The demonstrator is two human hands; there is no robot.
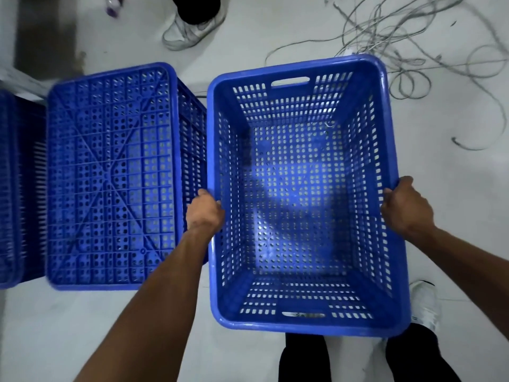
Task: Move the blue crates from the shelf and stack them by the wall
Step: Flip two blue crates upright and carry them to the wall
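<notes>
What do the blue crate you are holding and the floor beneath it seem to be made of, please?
The held crate looks like moulded plastic, smooth and glossy: uniform blue, rounded rim, regular slots. The floor looks like pale matt concrete or coating; I cannot tell which.

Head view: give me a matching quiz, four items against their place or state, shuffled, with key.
Column one:
1 open crate
2 upturned crate
3 cables
4 far shoe

Column two:
A tangled loose on the floor, top right
B side rims gripped by left hand and right hand
C white, below a dark trouser leg
D base up, left of the gripped one

Pairs: 1-B, 2-D, 3-A, 4-C
</notes>
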